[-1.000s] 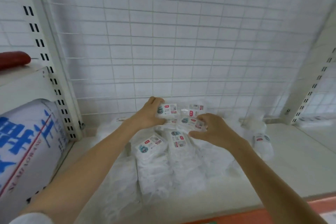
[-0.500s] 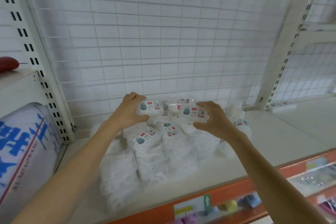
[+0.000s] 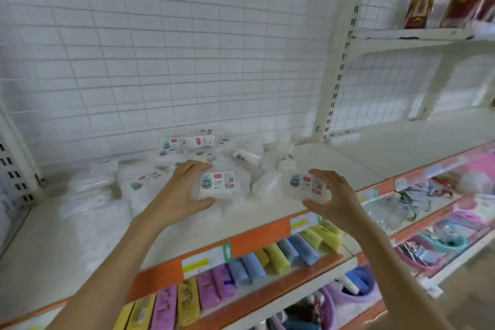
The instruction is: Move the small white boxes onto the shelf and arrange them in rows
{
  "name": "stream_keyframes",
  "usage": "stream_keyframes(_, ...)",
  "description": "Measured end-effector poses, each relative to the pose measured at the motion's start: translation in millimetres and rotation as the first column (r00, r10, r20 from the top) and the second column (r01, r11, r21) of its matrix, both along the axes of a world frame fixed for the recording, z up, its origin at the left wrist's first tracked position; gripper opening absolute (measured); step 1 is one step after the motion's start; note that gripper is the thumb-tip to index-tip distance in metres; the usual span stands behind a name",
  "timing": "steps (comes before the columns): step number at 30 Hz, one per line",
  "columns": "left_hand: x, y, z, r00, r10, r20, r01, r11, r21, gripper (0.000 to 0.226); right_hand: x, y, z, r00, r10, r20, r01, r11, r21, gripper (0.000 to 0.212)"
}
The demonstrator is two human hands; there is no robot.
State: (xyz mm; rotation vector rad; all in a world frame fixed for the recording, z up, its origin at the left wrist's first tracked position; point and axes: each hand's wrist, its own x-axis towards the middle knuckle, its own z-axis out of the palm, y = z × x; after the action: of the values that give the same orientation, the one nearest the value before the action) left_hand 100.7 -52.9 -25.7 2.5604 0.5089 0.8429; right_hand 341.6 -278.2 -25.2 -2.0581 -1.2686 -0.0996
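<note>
From the head camera, the left hand [image 3: 182, 190] grips a small white box [image 3: 217, 185] (label up), fingers and thumb curled round its left end, just in front of the heap of white boxes [image 3: 192, 147] on the shelf [image 3: 334, 161]. Right of that heap, the right hand [image 3: 334, 195] holds another white box [image 3: 305, 186] above the shelf's front part.

Two bare forearms, no sleeves, hands [image 3: 184, 190] without rings or gloves
</note>
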Motion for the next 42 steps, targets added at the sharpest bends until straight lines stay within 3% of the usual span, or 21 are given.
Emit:
stream_keyframes(12,144.9,-163.3,-62.7,0.961,-0.250,-0.116,0.234,0.963,-0.136,0.082,62.0,-229.4,-65.1,0.942,-0.291,-0.167,0.266,0.951,-0.156,0.068)
stream_keyframes(18,219.3,-218.8,-75.5,0.913,-0.364,-0.182,0.340,0.928,-0.152,0.086,95.8,-305.6,-80.4,0.883,-0.427,-0.195,0.409,0.903,-0.128,0.069)
stream_keyframes(21,259.7,-237.8,-74.4,0.891,-0.402,-0.212,0.379,0.914,-0.143,0.076,120.3,-330.2,-84.8,0.858,-0.475,-0.197,0.456,0.880,-0.132,0.069)
stream_keyframes(26,328.5,-243.8,-63.3,0.885,-0.436,-0.161,0.421,0.899,-0.120,0.089,175.1,-350.7,-87.9,0.823,-0.526,-0.214,0.508,0.850,-0.138,0.071)
stream_keyframes(31,403.9,-228.9,-48.5,0.912,-0.405,-0.064,0.395,0.910,-0.129,0.077,254.6,-344.2,-80.3,0.824,-0.526,-0.210,0.514,0.850,-0.112,0.068)
stream_keyframes(34,447.9,-214.4,-44.2,0.933,-0.355,-0.068,0.342,0.928,-0.148,0.066,307.1,-326.1,-66.5,0.847,-0.498,-0.186,0.480,0.867,-0.136,0.070)
stream_keyframes(39,505.2,-189.3,-36.4,0.967,-0.250,-0.041,0.238,0.951,-0.196,0.061,387.7,-288.7,-46.2,0.915,-0.376,-0.147,0.365,0.926,-0.096,0.067)
stream_keyframes(42,533.1,-174.0,-31.7,0.975,-0.200,-0.101,0.182,0.969,-0.166,0.064,432.3,-262.4,-37.0,0.929,-0.336,-0.156,0.324,0.941,-0.098,0.067)
